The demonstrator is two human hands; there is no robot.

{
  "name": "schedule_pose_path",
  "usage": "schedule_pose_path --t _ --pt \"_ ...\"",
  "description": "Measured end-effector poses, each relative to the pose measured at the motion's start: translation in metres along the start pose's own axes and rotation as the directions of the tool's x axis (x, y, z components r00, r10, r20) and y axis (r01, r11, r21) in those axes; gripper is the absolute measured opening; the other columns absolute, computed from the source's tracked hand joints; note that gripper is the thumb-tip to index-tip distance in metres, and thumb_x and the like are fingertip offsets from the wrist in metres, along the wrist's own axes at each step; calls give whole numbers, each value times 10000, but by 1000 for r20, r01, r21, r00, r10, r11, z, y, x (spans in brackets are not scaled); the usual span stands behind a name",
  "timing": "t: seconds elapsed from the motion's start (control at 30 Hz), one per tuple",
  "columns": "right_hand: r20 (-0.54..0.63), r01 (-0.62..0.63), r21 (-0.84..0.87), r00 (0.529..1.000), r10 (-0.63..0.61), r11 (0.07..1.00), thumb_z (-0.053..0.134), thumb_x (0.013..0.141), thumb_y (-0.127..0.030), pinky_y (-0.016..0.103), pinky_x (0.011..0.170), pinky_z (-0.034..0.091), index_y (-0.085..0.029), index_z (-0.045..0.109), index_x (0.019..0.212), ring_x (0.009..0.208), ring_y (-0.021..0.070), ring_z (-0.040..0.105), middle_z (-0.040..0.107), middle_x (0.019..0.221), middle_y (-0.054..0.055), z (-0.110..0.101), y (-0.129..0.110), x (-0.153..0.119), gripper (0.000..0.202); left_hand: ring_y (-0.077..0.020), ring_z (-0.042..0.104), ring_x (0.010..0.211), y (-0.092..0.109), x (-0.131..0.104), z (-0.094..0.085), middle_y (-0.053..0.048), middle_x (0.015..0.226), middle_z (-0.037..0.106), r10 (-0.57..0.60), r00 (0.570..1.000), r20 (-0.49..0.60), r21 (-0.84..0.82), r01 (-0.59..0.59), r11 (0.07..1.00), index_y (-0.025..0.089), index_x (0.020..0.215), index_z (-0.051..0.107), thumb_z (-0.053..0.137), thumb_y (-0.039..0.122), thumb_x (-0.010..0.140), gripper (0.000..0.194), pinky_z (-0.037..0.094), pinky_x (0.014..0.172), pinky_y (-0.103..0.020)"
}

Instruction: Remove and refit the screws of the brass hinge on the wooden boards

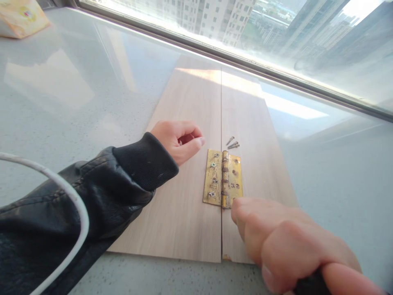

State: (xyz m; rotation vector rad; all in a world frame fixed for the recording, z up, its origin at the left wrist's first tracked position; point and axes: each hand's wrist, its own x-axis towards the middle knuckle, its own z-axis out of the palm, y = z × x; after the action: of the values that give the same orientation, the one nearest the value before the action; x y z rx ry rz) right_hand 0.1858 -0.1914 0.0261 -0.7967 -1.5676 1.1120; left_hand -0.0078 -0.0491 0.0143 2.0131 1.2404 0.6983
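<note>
A worn brass hinge (225, 179) lies open across the seam between two pale wooden boards (184, 213). Screws sit in its left leaf, while holes show in the right leaf. Several loose screws (233, 144) lie just above the hinge. My left hand (181, 141) is over the left board, up and left of the hinge, thumb and forefinger pinched together; anything between the tips is too small to make out. My right hand (288, 241) is closed around a black handle (313, 283) at the lower right, its knuckles covering the hinge's lower right corner.
The boards rest on a speckled light countertop (123, 110) beside a window frame (184, 45). An orange and white packet (23, 18) stands at the upper left. A white cable (78, 205) curves in front of my left sleeve.
</note>
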Motion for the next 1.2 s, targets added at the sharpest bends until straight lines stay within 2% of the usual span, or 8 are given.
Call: schedule_pose_path --t 0.1,0.17,0.33,0.53,0.67,0.83,1.03,1.2 --pt "-143 -88 112 984 104 990 470 1005 -533 333 640 415 -220 551 962 588 119 420 465 673 -29 -3 -2 -4 326 -142 639 649 1 1 -1 -21 714 719 1 1000 18 -10 -1 1000 163 839 719 556 348 852 247 471 629 -245" --pt "-152 -131 131 977 150 983 570 959 -534 335 621 424 -242 522 997 598 129 432 466 699 -31 -8 0 -3 299 -143 640 653 1 1 -1 -26 721 723 0 1000 30 -17 0 1000 160 841 718 562 350 845 246 471 630 -247" --pt "-289 57 -114 953 -88 992 640 848 -663 407 766 506 -232 700 878 809 178 554 537 894 44 -17 14 2 436 -134 620 630 0 1 -1 -20 700 713 6 1000 16 -24 -5 1000 160 826 715 566 359 839 249 460 624 -247" --pt "-396 117 -183 900 -182 976 670 834 -631 386 714 545 -272 743 1008 695 170 563 536 723 9 -18 19 6 406 -137 622 647 1 1 -3 -36 728 723 2 999 52 -26 -1 1000 146 850 715 560 354 853 259 472 635 -253" --pt "-308 185 -149 925 -224 971 700 885 -497 367 690 576 -278 737 1064 707 171 615 651 786 5 -24 13 9 285 -142 628 660 3 1 -4 -45 742 724 -1 998 61 -23 2 1000 140 851 710 552 355 863 268 482 647 -261" --pt "-258 92 -48 961 -101 995 613 969 -403 393 757 593 -291 734 1101 765 169 654 714 854 -1 -25 8 11 211 -145 641 672 3 1 -5 -42 741 729 0 998 63 -22 1 1000 148 842 710 560 345 850 248 484 654 -258" --pt "-201 7 94 979 12 996 483 1016 -504 402 772 512 -293 734 964 650 146 540 561 674 -16 -9 8 18 331 -141 627 659 2 1 -4 -45 739 728 10 998 55 -15 -9 1000 141 844 713 560 349 855 258 481 651 -262" --pt "-181 -121 151 972 148 981 484 988 -571 387 710 447 -221 590 808 675 161 466 459 687 -11 -5 -4 13 407 -120 575 608 2 0 -3 -35 719 724 27 999 20 -20 -26 999 141 825 712 560 345 862 257 448 609 -248"
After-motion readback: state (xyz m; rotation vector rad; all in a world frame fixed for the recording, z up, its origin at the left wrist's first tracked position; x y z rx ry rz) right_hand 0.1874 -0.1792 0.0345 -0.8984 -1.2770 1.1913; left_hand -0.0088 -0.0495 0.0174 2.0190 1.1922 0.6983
